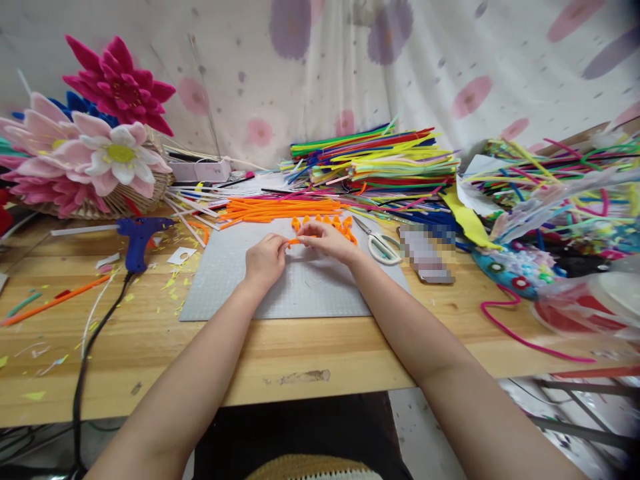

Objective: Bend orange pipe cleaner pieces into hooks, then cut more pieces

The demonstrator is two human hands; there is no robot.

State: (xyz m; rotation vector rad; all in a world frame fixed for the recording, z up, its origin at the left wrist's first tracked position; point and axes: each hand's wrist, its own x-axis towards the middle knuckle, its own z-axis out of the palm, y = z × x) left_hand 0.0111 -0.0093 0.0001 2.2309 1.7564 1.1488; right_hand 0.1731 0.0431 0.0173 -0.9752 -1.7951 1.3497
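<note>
An orange pipe cleaner (296,242) runs between my two hands, above the grey cutting mat (220,293). The fingers of my left hand (265,260) pinch its left end. My right hand (330,243) grips it from the other side, with the fingers curled and partly covering it. Just behind my right hand lie several bent orange pipe-cleaner pieces (345,227) in a row. A bundle of straight orange pipe cleaners (280,209) rests at the mat's back edge. White-handled scissors (384,249) lie at the mat's right edge.
On the left are a blue glue gun (136,243) with a black cord and a basket of fuzzy flowers (120,153). Piles of coloured pipe cleaners (380,157) stand at the back. A phone (425,257) and a red-and-white tub (590,303) are on the right.
</note>
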